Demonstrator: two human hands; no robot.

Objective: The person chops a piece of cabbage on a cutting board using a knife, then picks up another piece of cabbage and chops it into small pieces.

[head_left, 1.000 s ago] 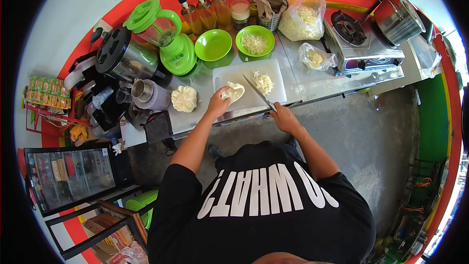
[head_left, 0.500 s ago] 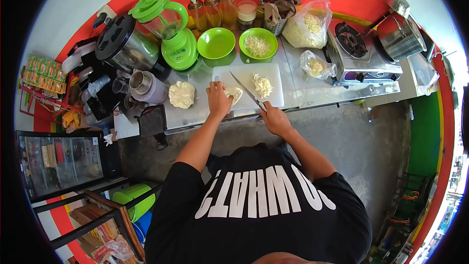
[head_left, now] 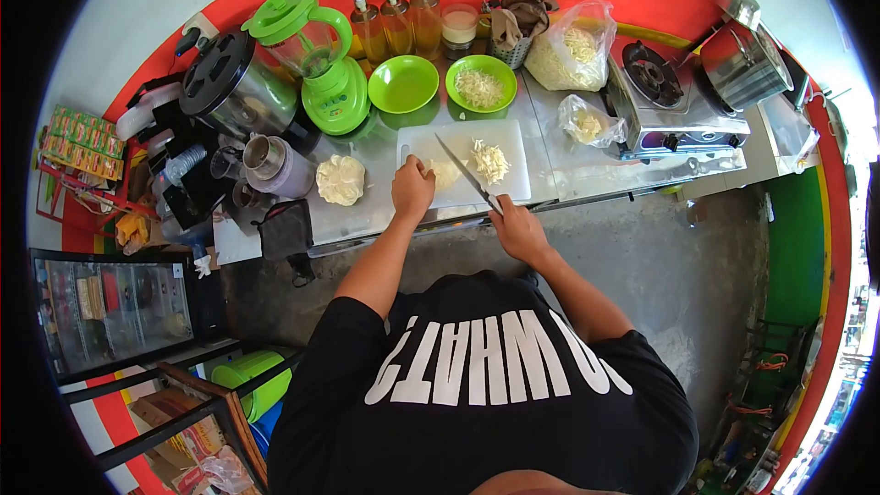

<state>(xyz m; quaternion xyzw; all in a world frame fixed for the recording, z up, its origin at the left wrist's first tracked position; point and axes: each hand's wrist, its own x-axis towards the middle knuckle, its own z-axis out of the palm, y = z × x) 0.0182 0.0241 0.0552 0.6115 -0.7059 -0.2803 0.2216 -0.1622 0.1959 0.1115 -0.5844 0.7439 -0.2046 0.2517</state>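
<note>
My right hand (head_left: 521, 231) is wrapped round the handle of a kitchen knife (head_left: 466, 168), its blade slanting up and left over the white cutting board (head_left: 418, 137). Curled at the board's left edge is my left hand (head_left: 414, 189); its fingers are closed, and what they hold, if anything, is hidden. A pale, flat cabbage piece (head_left: 446, 174) lies on the board between that hand and the blade. Right of the blade sits a small pile of shredded cabbage (head_left: 490, 161). A pale cut cabbage head (head_left: 340, 181) rests on the counter left of the board.
Behind the board stand two green bowls, one bare inside (head_left: 403, 85) and one holding shreds (head_left: 480, 87). A green blender (head_left: 335, 96) and pump bottles (head_left: 396, 27) stand further back. Bags of shreds (head_left: 573, 50) and a gas stove (head_left: 680, 110) are on the right.
My left hand has drawn its fingers in and shifted slightly left, off the pale cabbage piece, which now shows more fully. The knife stays at nearly the same slant in my right hand.
</note>
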